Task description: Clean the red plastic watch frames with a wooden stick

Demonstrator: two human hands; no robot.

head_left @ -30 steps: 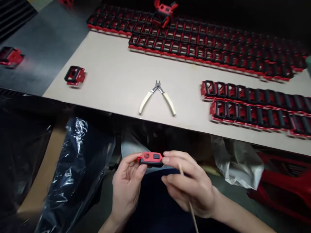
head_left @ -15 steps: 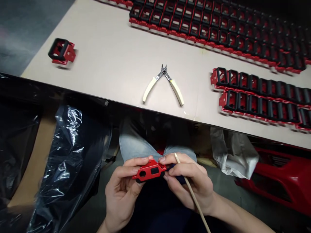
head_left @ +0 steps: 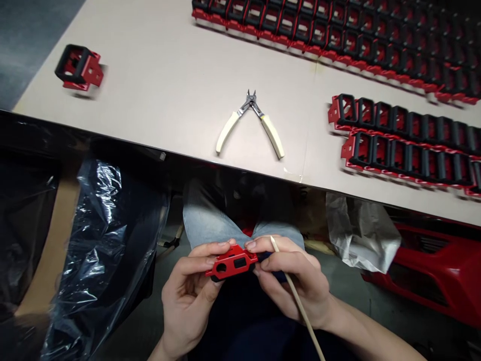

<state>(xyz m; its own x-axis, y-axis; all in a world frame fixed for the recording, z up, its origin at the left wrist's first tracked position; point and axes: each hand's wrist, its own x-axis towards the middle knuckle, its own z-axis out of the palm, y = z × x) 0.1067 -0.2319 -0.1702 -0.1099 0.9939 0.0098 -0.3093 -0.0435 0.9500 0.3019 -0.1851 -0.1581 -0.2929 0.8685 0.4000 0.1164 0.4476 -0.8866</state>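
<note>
Snugly, the left hand (head_left: 187, 296) pinches a glossy red plastic frame (head_left: 232, 264); the right hand (head_left: 296, 286) grips a slender wooden stick (head_left: 299, 304).

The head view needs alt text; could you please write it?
The left hand and right hand hold a red-and-black plastic part; the right also holds a thin wooden stick. Cream-handled side cutters lie on a beige table near rows of similar parts.
</note>
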